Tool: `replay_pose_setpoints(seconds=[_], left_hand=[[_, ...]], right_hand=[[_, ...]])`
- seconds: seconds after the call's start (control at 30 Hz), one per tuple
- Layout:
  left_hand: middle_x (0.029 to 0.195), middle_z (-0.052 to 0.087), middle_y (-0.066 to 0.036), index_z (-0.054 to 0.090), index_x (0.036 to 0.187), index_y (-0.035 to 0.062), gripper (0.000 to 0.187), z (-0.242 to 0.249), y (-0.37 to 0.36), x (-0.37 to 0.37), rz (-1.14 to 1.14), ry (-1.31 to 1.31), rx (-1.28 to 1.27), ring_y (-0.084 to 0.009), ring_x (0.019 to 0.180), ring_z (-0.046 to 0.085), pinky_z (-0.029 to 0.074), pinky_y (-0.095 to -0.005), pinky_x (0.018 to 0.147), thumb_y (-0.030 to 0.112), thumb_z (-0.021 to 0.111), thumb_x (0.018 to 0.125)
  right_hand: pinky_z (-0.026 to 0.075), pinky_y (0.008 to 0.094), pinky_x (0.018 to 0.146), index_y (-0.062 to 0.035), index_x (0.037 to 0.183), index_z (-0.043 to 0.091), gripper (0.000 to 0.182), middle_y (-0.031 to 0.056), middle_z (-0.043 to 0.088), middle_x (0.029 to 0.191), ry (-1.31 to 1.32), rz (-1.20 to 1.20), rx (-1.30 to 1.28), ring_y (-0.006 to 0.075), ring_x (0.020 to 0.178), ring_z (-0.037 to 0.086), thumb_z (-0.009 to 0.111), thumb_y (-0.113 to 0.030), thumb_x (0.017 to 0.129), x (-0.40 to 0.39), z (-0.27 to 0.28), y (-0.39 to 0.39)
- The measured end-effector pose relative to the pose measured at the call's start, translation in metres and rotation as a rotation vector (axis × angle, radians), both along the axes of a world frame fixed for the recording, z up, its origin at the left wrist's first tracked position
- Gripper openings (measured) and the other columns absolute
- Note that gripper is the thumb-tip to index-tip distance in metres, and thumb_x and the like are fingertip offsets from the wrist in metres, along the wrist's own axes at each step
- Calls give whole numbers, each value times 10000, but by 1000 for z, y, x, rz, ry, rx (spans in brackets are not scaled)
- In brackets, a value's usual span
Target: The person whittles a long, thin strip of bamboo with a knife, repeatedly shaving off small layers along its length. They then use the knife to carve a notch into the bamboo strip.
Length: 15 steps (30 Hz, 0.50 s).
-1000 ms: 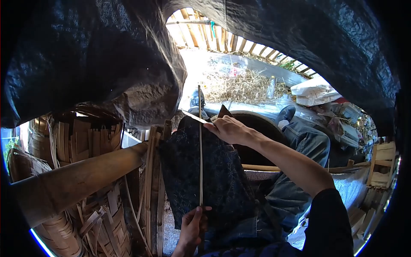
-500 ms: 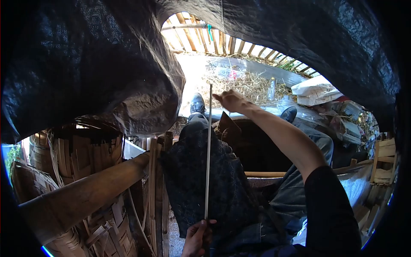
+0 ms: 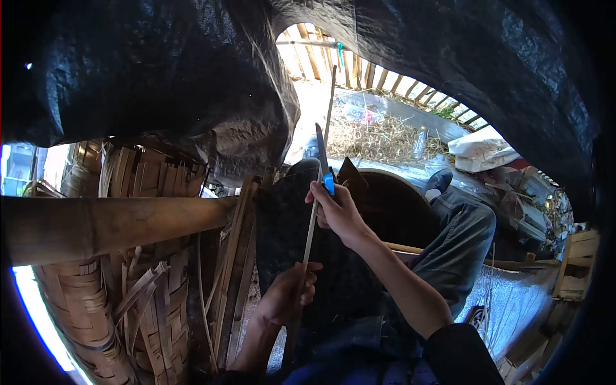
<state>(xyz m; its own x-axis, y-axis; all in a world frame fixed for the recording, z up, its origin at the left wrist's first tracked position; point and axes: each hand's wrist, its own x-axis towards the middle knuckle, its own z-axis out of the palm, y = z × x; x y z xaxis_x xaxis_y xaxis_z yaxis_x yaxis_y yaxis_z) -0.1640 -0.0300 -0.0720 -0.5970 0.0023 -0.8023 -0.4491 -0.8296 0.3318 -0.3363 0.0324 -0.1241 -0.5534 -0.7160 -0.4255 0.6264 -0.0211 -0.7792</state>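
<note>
My left hand (image 3: 285,296) is closed around the lower part of a long, thin bamboo strip (image 3: 310,240), which slants up and away over my lap. Above it, my right hand (image 3: 339,215) grips a knife with a bright blue part (image 3: 328,183) at its handle. The knife's blade (image 3: 322,149) points up and away, close alongside the strip and overlapping it in this view. My right thumb and fingers lie right at the strip, just below the blue part. A dark cloth (image 3: 279,212) covers my lap beneath both hands.
A thick bamboo pole (image 3: 128,226) crosses at left, above woven bamboo baskets (image 3: 74,308). Black plastic sheeting (image 3: 147,70) hangs overhead. Beyond my feet lie straw (image 3: 378,138), a plastic bottle (image 3: 419,143) and a white sack (image 3: 482,153). A slatted fence (image 3: 369,74) stands behind.
My right hand has come back from near the strip's far tip, and a knife now shows in it. My left hand and the strip sit higher; the view has shifted.
</note>
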Motion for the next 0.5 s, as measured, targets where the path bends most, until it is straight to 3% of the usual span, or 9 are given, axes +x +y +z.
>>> replay_pose_setpoints(seconds=[0.07,0.13,0.2,0.27,0.3,0.33,0.4,0.47,0.5], left_hand=[[662,405,34,501,1149,-5,425,13,10,8,60,-42,-122,-69,489,358,328,-210,463,358,376,966],[694,458,16,460,1209,-30,444,21,12,35,-151,20,-276,-66,566,410,358,-214,527,333,351,978],[664,431,33,488,1174,-23,435,13,11,65,-217,9,-341,-54,549,389,339,-208,509,340,348,979],[635,403,51,516,1139,-15,431,8,12,75,-272,-11,-404,-41,532,369,321,-203,492,347,346,979],[608,369,63,529,1081,-8,421,7,14,71,-245,-12,-370,-36,500,333,289,-200,461,360,353,975],[581,335,76,543,1022,0,418,7,14,67,-217,-12,-334,-32,468,297,256,-198,430,372,361,972],[571,326,82,549,985,12,401,-1,12,59,-135,4,-311,-27,453,283,238,-196,414,365,360,973],[561,317,88,555,947,23,389,-5,12,49,-63,21,-275,-23,439,269,219,-195,399,359,359,975],[556,313,86,554,940,29,380,-6,11,44,-105,-19,-339,-22,441,272,218,-195,398,352,357,977]], right_hand=[[233,217,377,-32,815,546,366,-72,309,481,36,-36,-44,28,385,278,462,-365,943,-5,6,-5],[242,223,377,-41,798,537,325,-70,302,468,12,-91,-32,37,379,283,475,-326,941,-21,13,-13],[277,226,391,-50,821,538,324,-60,319,500,148,-68,-27,43,409,309,487,-351,929,-45,-1,-25],[223,220,393,-35,864,516,340,-75,271,497,232,-84,144,36,396,235,473,-364,937,-52,1,-35],[354,244,442,-43,939,553,433,-30,357,581,257,-2,214,62,487,369,469,-466,908,-55,-3,-29],[354,264,438,-25,933,554,459,-4,387,582,319,29,309,83,492,403,429,-466,921,-47,13,-20],[370,306,432,-15,854,550,446,54,457,561,697,109,360,144,471,470,390,-421,946,-34,-15,3],[387,353,428,-16,748,531,421,127,507,519,885,307,389,242,432,520,397,-356,957,-8,11,32],[387,353,428,-16,748,531,421,127,507,519,883,317,398,242,432,520,397,-356,957,3,10,43]])
